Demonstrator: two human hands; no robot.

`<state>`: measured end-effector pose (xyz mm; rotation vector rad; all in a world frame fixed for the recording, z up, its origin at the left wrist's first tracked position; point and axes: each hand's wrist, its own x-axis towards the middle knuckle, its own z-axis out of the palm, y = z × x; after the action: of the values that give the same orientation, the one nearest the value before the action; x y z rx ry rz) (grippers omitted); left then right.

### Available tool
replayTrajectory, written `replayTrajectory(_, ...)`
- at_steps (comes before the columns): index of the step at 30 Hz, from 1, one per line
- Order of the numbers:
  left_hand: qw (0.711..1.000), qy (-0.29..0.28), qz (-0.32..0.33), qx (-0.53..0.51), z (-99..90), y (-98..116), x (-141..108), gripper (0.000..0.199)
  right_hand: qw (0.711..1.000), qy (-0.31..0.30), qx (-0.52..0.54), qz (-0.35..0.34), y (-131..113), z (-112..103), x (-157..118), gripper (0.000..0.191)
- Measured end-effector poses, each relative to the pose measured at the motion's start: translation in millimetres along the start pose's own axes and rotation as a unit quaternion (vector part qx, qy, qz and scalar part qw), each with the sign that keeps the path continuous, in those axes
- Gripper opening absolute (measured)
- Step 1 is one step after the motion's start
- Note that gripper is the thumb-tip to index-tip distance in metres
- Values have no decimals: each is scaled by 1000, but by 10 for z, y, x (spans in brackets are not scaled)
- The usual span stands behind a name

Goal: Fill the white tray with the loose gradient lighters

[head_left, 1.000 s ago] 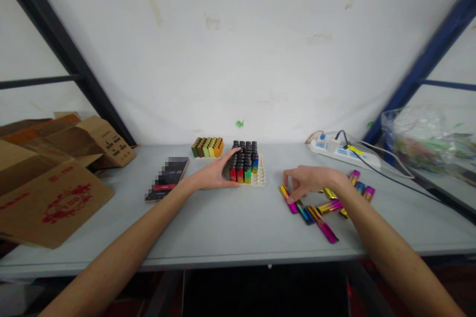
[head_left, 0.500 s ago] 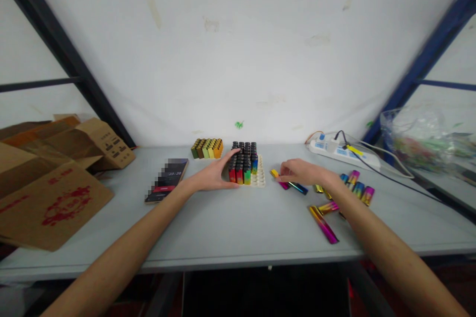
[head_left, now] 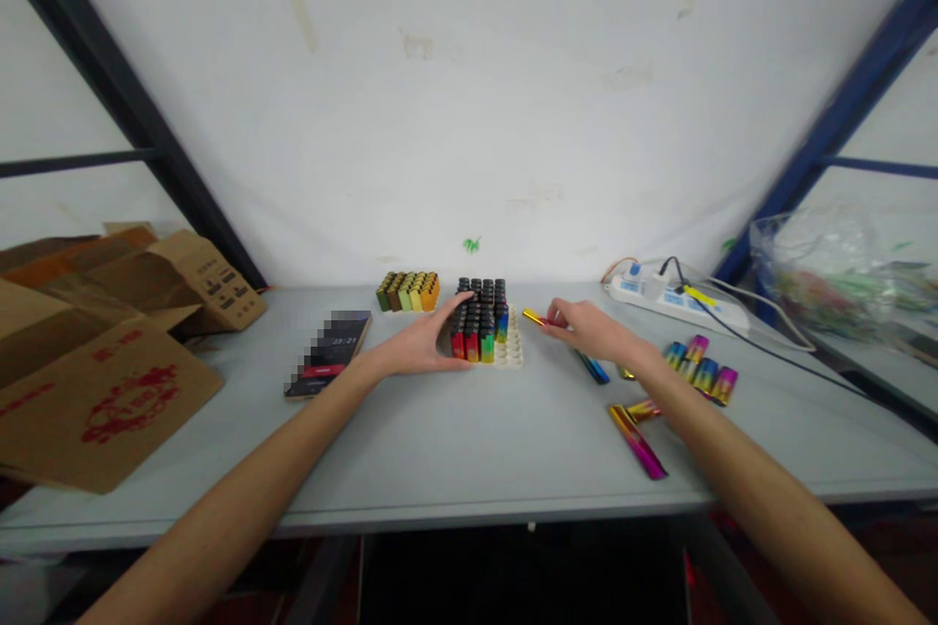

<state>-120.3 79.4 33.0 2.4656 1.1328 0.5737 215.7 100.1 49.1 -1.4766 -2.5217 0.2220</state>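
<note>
A block of upright lighters (head_left: 473, 334) with black tops and red, green and blue bodies stands in a white tray with holes (head_left: 516, 352). My left hand (head_left: 421, 344) wraps round its left side, thumb along the front and fingers reaching over the lighters farther back. To the right of the tray, my right hand (head_left: 586, 327) pinches a shiny gold-and-magenta lighter (head_left: 533, 316) near one end, its gold end pointing left toward the tray. Just below that hand lies a blue metallic lighter (head_left: 595, 369), partly covered by it.
More shiny lighters (head_left: 639, 444) lie loose at the right, some behind my forearm. A second block of gold-topped lighters (head_left: 408, 293) stands at the back. A phone (head_left: 333, 352), cardboard box (head_left: 109, 400), power strip (head_left: 681, 301) with cables and plastic bag (head_left: 828, 264) are around the table.
My right hand has lifted the gold-and-magenta lighter and moved it slightly back and left toward the tray. The blue lighter has turned a little. My left hand stays put.
</note>
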Motion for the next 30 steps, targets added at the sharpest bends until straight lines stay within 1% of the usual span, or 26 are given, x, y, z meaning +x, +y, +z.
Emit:
replayTrajectory(4, 1000, 4, 4, -12, 1, -2, 1, 116, 995, 73, 63, -33, -21, -20, 30, 26)
replayTrajectory(7, 1000, 6, 3, -16, -3, 9, 2, 115, 983, 105, 141, -61, -69, -35, 37, 29)
replayTrajectory(9, 1000, 7, 4, -16, -7, 19, 1, 115, 968, 105, 215, -77, -108, -23, 41, 32)
replayTrajectory(12, 1000, 8, 5, -16, -11, 27, -1, 113, 938, 96, 324, -80, -157, 40, 55, 38)
replayTrajectory(14, 1000, 8, 4, -15, -7, 21, 0, 112, 923, 92, 365, -78, -180, 90, 66, 41)
replayTrajectory(15, 1000, 9, 3, -14, -4, 16, 1, 113, 920, 91, 372, -81, -191, 110, 70, 41)
replayTrajectory(17, 1000, 10, 2, -13, 5, 3, 4, 114, 923, 93, 361, -93, -214, 133, 72, 40)
replayTrajectory(22, 1000, 14, 1, -7, 19, -11, 9, 113, 950, 101, 270, -121, -306, 103, 40, 34)
replayTrajectory(25, 1000, 15, 2, -5, 17, -6, 8, 112, 958, 105, 228, -138, -357, 104, 24, 30)
replayTrajectory(30, 1000, 9, 5, -9, 8, -4, 5, 113, 966, 117, 161, -166, -378, 226, 47, 24)
